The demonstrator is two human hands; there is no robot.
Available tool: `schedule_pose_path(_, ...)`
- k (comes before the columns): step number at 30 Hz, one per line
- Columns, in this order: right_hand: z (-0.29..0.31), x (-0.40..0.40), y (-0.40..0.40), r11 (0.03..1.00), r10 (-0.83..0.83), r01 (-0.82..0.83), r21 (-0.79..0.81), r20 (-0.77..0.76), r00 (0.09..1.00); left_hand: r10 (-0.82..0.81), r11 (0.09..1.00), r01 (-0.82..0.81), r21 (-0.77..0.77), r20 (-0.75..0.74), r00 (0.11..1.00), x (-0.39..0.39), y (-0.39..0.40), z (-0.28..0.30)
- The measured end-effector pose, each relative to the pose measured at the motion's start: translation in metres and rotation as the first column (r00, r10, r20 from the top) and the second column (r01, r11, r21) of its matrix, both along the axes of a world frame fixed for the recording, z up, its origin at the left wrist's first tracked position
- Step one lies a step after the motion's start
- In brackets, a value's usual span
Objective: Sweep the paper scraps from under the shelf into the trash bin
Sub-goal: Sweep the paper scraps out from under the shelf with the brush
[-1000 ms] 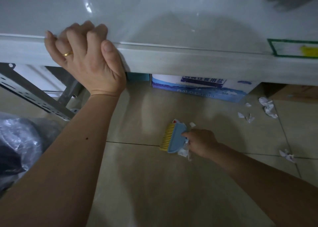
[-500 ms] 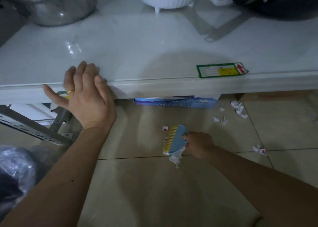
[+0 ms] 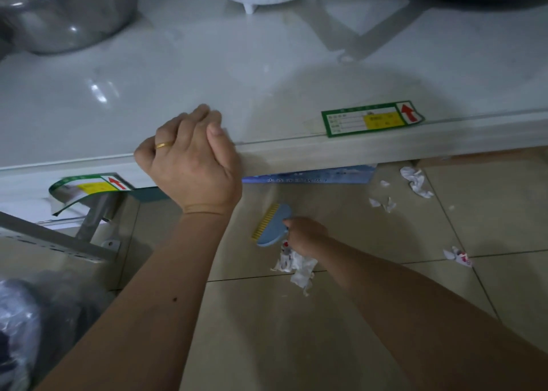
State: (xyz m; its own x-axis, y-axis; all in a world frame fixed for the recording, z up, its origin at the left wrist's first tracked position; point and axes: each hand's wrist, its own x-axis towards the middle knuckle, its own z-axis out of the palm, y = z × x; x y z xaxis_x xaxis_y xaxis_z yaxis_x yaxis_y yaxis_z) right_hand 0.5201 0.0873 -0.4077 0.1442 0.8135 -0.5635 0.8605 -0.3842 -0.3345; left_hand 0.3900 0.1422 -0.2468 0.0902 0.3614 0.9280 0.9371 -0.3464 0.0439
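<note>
Left hand (image 3: 192, 165): I curl it over the shelf (image 3: 355, 146) edge.
Right hand (image 3: 305, 233): grips my brush (image 3: 274, 226), below the shelf.
Scraps (image 3: 296, 264): touching the brush.

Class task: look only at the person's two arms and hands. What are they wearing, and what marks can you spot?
Both forearms are bare, with no sleeves, gloves or watch in view. The left hand wears a thin gold ring on one of its fingers. A small dark mole marks the left forearm. The right hand shows no jewellery.
</note>
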Motion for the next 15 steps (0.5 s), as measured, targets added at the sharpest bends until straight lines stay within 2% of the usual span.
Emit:
schedule_pose_path(3,-0.008,-0.004,-0.008,0.993,0.075,-0.070,-0.095,0.050,0.996,-0.003,1.000,0.003,0.011,-0.001,1.000,-0.002,0.002,-0.001)
schedule_pose_path(7,-0.007,0.017,-0.037,0.989,0.142,-0.132,-0.069,0.162,0.977,-0.009,1.000,0.009,0.005,0.013,1.000,-0.002,0.001,-0.001)
schedule_pose_path(11,0.001,0.051,-0.069,0.985,0.143,-0.115,-0.127,0.246,0.959,-0.016,1.000,0.016,-0.001,0.018,1.000,-0.002,-0.001,0.001)
schedule_pose_path(15,0.012,0.067,-0.085,0.990,0.133,-0.119,-0.071,0.243,0.961,-0.005,0.998,0.007,-0.054,0.032,0.999,-0.001,-0.004,0.004)
